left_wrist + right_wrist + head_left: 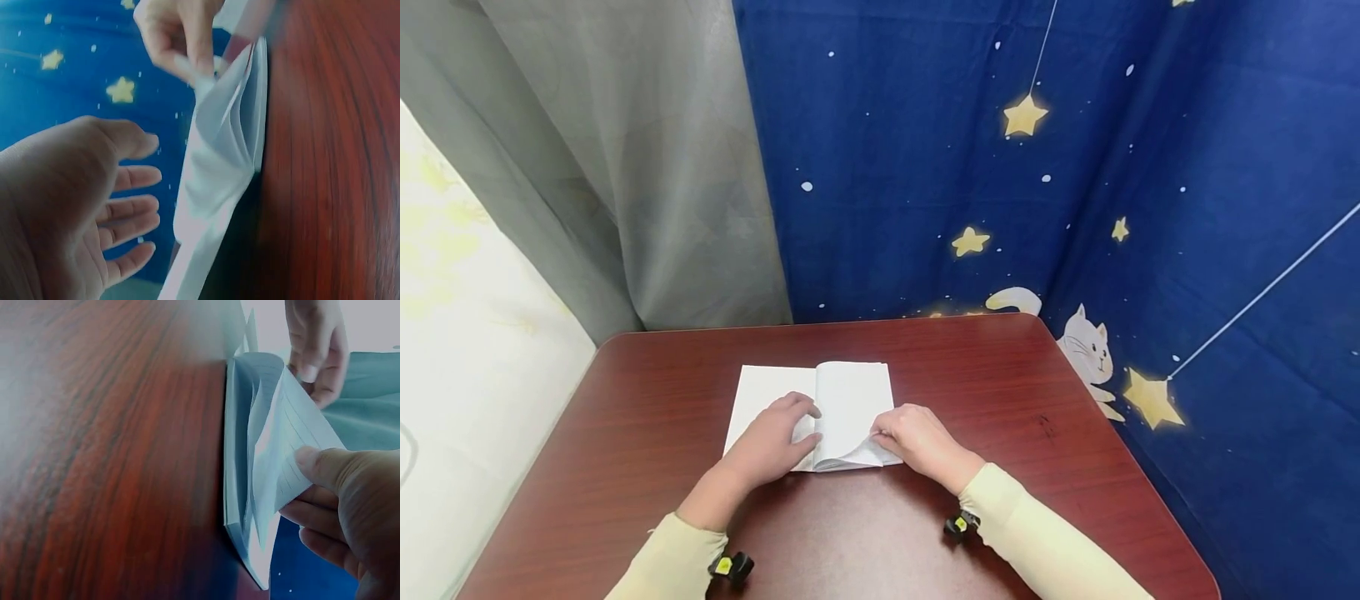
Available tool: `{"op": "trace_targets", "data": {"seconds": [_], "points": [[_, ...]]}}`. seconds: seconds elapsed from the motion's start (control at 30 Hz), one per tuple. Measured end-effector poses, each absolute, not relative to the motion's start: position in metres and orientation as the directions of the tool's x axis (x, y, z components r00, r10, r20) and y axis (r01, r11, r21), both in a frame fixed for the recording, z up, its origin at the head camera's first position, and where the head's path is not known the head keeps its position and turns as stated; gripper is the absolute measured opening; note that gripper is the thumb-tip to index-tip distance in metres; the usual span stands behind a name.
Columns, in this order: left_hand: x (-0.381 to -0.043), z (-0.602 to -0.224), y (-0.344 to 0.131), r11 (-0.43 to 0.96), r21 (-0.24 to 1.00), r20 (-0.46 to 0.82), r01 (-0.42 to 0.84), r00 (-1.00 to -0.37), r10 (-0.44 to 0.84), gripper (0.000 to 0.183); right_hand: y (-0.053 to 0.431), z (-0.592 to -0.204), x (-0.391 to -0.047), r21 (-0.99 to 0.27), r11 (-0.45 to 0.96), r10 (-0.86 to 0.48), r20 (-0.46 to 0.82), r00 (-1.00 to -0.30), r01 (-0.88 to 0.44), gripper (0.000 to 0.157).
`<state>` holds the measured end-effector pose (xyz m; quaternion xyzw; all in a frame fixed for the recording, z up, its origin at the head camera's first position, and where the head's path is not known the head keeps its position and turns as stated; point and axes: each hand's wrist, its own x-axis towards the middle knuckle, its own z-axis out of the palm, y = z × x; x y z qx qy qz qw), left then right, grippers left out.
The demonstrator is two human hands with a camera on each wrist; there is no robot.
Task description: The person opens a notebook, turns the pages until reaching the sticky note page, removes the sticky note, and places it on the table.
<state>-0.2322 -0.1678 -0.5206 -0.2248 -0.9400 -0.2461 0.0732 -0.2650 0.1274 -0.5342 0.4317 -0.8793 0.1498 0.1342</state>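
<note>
An open notebook (853,400) with white pages lies on the table in the head view. My right hand (917,437) pinches the near right corner of a page between thumb and fingers, lifting and curling it. Faint ruled lines show on this lifted page (300,431) in the right wrist view. Over the left-hand page, close to the spine, my left hand (775,442) hovers with relaxed, spread fingers. In the left wrist view that hand (81,206) holds nothing, and the lifted sheet (212,144) bulges up beside its fingertips.
The reddish-brown wooden table (1000,383) has rounded corners. Behind it hang a grey curtain (685,167) and a blue curtain (895,167) with stars and a cat. A pale patterned surface (467,375) borders the left side. Each wrist wears a small black device (733,568).
</note>
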Motion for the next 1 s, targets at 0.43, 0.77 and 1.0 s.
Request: {"op": "trace_targets", "data": {"seconds": [0.43,0.77,1.0], "points": [[-0.228,-0.514,-0.126,0.715,0.411,0.285,0.565,-0.825,0.489,0.033,0.12,-0.522,-0.267,-0.174,0.573,-0.701,0.402,-0.589,-0.801,0.018],[-0.231,-0.52,-0.119,0.733,0.382,0.308,0.563,-0.825,0.473,0.025,0.117,-0.515,-0.267,-0.225,0.555,-0.679,0.434,-0.592,-0.801,0.015],[-0.234,-0.522,-0.115,0.757,0.375,0.325,0.534,-0.841,0.432,0.01,0.115,-0.511,-0.264,-0.204,0.545,-0.672,0.473,-0.569,-0.813,0.014]]}}
